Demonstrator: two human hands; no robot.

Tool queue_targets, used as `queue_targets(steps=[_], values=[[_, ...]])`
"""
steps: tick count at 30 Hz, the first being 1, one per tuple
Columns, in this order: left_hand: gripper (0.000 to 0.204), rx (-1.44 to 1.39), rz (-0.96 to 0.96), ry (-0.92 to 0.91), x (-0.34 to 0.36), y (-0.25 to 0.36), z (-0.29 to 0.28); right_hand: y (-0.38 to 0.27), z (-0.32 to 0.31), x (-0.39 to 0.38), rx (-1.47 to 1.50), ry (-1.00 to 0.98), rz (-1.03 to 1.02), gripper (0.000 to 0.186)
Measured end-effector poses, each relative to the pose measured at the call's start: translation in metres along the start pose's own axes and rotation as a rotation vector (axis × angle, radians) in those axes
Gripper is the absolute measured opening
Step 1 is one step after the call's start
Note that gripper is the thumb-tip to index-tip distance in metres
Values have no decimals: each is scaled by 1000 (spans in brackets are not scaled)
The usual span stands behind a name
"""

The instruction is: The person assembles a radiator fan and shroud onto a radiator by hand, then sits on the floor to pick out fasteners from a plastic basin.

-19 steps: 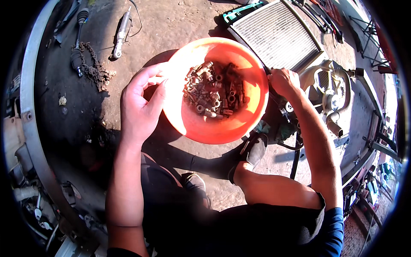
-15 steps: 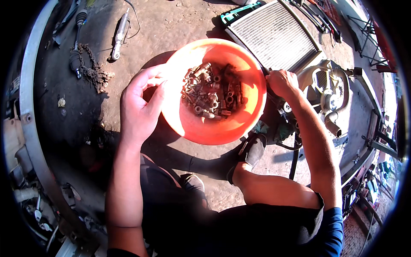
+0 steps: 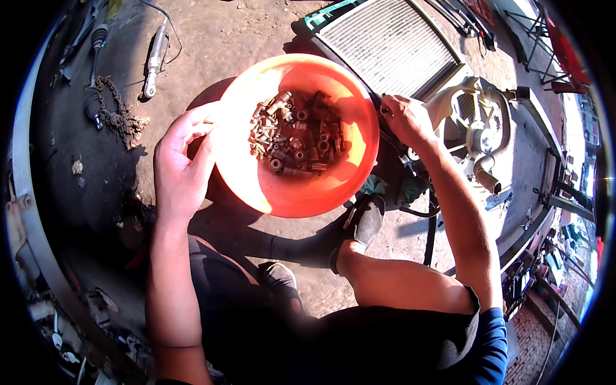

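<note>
An orange plastic basin (image 3: 295, 196) sits between my hands, its bottom covered with loose metal bolts, nuts and sockets (image 3: 298, 138). My left hand (image 3: 181, 154) pinches the basin's left rim, thumb and fingers drawn together in bright glare. At the opposite side my right hand (image 3: 409, 122) is closed at the right rim, its fingers curled; the fingertips are partly hidden in shadow. Neither hand reaches in among the metal pieces. Sunlight falls on the left of the pile, while the right part lies in shade.
A radiator (image 3: 391, 48) lies beyond the basin to the right, beside a fan shroud with a hose (image 3: 478, 131). A ratchet-like tool (image 3: 154, 61), a drive shaft (image 3: 96, 58) and a rusty chain (image 3: 119, 119) lie at the far left. My shoe (image 3: 367, 221) is below the basin. A metal rail (image 3: 25, 192) curves along the left.
The whole view has shifted, so basin, hands and floor items appear farther left. My right hand has turned slightly at the rim. My left hand keeps its hold.
</note>
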State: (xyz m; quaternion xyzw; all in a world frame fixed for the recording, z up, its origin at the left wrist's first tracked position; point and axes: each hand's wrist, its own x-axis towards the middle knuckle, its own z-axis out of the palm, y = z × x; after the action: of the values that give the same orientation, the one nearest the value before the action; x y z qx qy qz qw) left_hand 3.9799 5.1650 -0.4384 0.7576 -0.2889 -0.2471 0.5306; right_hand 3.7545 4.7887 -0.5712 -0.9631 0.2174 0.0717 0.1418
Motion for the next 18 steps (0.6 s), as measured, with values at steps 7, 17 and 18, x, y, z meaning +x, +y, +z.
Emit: queue_targets(steps=[7, 17, 18], values=[[35, -35, -44, 11, 1, -3, 1, -1, 6, 9, 37, -36, 59, 12], [36, -44, -29, 18, -1, -5, -8, 2, 4, 0, 166, 35, 90, 16], [36, -44, -29, 19, -1, -4, -9, 1, 3, 0, 196, 28, 99, 16]])
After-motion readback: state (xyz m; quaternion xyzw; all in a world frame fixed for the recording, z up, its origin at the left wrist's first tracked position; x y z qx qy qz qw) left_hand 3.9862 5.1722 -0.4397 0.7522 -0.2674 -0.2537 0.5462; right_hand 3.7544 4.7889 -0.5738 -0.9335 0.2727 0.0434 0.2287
